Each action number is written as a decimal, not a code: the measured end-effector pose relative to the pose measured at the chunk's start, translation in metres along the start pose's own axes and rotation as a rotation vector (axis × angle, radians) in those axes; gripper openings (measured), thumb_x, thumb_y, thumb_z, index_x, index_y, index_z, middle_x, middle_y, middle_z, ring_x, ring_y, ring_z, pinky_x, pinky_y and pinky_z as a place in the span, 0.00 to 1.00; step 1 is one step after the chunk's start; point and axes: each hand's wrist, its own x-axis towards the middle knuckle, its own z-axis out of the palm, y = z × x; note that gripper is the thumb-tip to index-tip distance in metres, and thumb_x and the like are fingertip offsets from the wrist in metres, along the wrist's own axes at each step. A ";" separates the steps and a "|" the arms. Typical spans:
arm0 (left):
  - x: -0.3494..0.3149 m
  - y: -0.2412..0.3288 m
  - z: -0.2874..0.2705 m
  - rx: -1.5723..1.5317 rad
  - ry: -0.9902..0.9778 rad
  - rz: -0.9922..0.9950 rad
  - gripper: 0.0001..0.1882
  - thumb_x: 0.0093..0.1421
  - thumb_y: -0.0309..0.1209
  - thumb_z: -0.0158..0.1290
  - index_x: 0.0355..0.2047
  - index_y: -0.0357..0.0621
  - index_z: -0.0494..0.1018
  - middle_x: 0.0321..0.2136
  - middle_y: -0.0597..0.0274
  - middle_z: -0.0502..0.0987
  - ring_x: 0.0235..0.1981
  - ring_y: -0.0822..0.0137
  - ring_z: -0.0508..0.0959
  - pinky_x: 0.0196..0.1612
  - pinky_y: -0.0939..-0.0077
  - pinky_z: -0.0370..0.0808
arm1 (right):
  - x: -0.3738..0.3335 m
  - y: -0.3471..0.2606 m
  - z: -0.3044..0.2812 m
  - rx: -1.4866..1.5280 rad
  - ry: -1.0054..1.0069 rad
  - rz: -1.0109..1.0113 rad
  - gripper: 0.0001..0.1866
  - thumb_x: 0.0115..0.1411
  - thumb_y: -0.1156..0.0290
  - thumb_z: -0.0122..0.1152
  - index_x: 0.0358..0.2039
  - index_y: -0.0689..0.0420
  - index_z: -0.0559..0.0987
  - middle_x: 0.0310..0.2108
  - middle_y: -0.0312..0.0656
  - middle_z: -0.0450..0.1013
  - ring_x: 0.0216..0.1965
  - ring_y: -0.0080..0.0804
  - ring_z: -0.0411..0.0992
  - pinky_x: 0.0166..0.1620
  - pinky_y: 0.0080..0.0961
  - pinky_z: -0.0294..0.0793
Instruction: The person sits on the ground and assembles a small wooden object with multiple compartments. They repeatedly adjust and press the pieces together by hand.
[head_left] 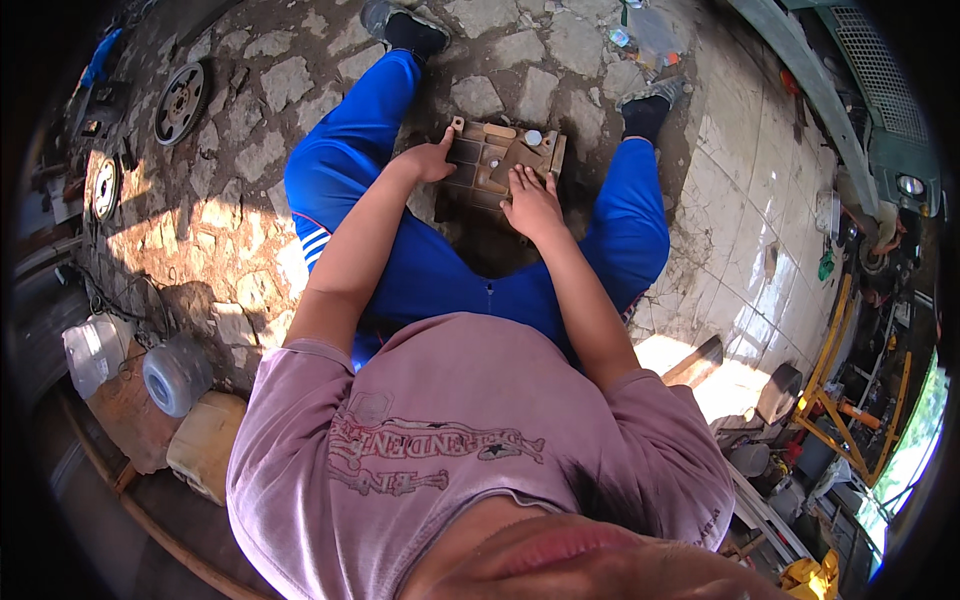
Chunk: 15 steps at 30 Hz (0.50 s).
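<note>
A boxy, ribbed metal casting (473, 184) rests on the ground between my legs, with dark, damp-looking ground at its near side. At its left edge, my left hand (430, 161) grips the side, one finger stretched toward the far corner. My right hand (534, 204) lies on the casting's right part, fingers spread and flat. Under those fingertips is a flat brown piece (522, 158); whether it is loose or part of the casting I cannot tell. A small white round thing (533, 138) sits on the far right of the casting.
Rough stone paving (287, 82) surrounds me, with pale tiles (735, 185) to the right. A wheel-shaped metal part (183, 103) lies far left. Plastic jugs (178, 374) stand near left. A green vehicle (885, 130) and a yellow frame (835, 400) are at right.
</note>
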 end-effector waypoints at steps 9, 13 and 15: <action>-0.001 -0.004 0.002 -0.003 -0.007 0.004 0.55 0.70 0.48 0.52 0.79 0.45 0.25 0.53 0.27 0.80 0.56 0.36 0.80 0.62 0.52 0.73 | -0.004 -0.007 0.004 0.001 0.052 0.016 0.38 0.72 0.53 0.56 0.75 0.59 0.61 0.78 0.43 0.57 0.80 0.36 0.51 0.79 0.55 0.44; 0.000 0.000 -0.015 -0.047 -0.072 -0.060 0.56 0.70 0.46 0.53 0.79 0.46 0.24 0.57 0.28 0.77 0.60 0.37 0.78 0.66 0.54 0.71 | 0.017 0.003 -0.006 -0.004 0.103 0.008 0.39 0.73 0.51 0.55 0.76 0.58 0.60 0.79 0.43 0.56 0.79 0.35 0.52 0.80 0.54 0.41; -0.003 0.002 -0.008 -0.017 -0.067 -0.038 0.56 0.70 0.47 0.53 0.79 0.45 0.24 0.57 0.29 0.78 0.59 0.37 0.78 0.64 0.53 0.72 | 0.005 -0.003 -0.003 -0.008 0.022 0.025 0.38 0.73 0.52 0.55 0.76 0.58 0.60 0.78 0.43 0.56 0.79 0.35 0.53 0.79 0.55 0.42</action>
